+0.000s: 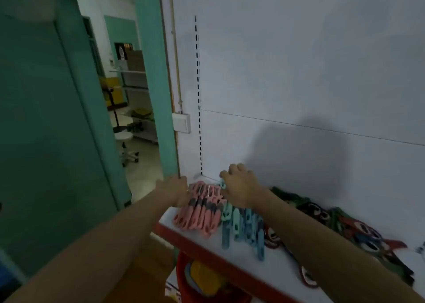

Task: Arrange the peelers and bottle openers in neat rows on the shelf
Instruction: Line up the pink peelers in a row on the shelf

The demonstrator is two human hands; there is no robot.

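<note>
**Peelers lined up at the shelf's left end**

Pink peelers (pixel 200 213) packed side by side on the shelf (pixel 239 259), teal peelers (pixel 236 222) just right of them, openers (pixel 322 213) heaped further right. Left hand (pixel 174 191) against the pink row's left side; fingers hidden, grip impossible to tell. Right hand (pixel 240 185) over the teal ones, fingers curled round one head at the back.

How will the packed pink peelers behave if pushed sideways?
The pink peelers look like rigid plastic, so they are probably stiff and light. Packed side by side, they would likely slide together on the smooth shelf, though the end ones may fan out.
</note>
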